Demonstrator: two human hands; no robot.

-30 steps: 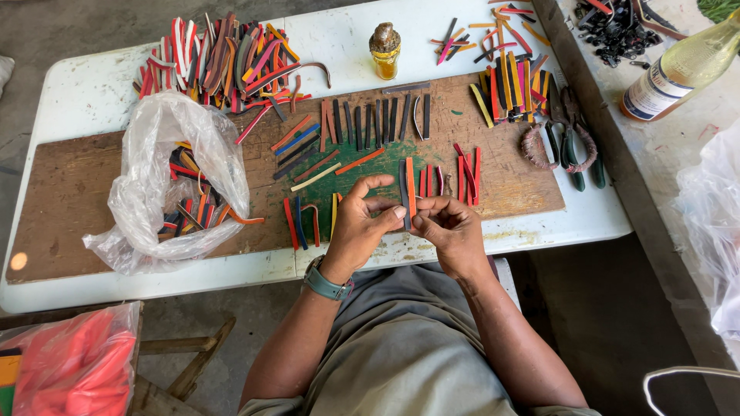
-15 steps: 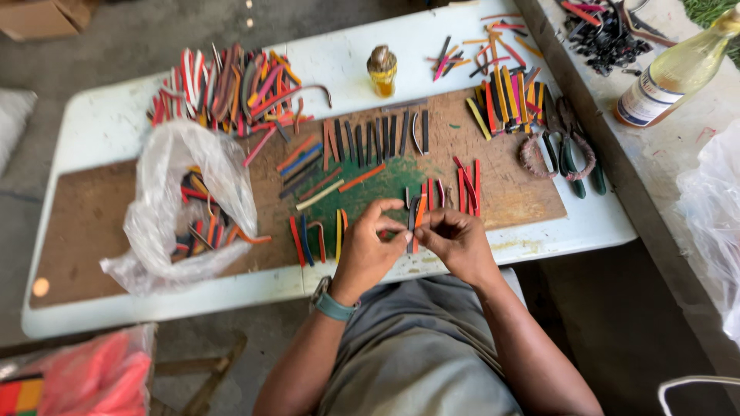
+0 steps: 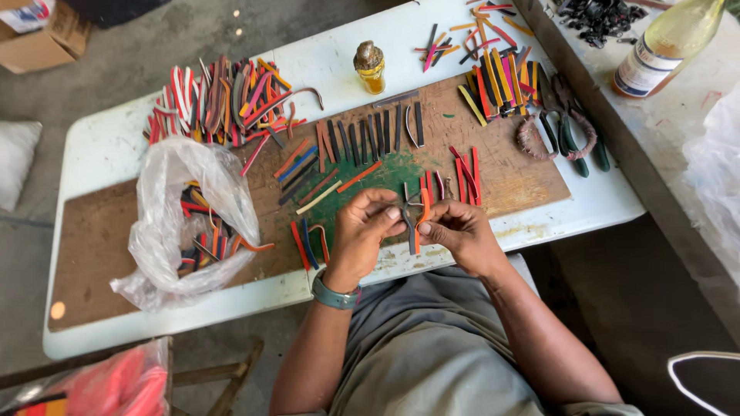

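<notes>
The head view showed the hands drawn a little nearer the body than half a second before, now over the front edge of the brown board (image 3: 100, 239) on the white surface (image 3: 92, 146), while the strips laid out there kept their places. The left hand (image 3: 362, 231) and right hand (image 3: 455, 231) met fingertip to fingertip, each grip nearly closed, pinching an orange strip (image 3: 421, 222) that hung between them with a thin dark piece beside it. The clear plastic bag (image 3: 181, 223) of strips lay well apart to the left.

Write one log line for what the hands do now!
left hand: pinching strips | right hand: pinching orange strip | under: brown board | beside: plastic bag
</notes>
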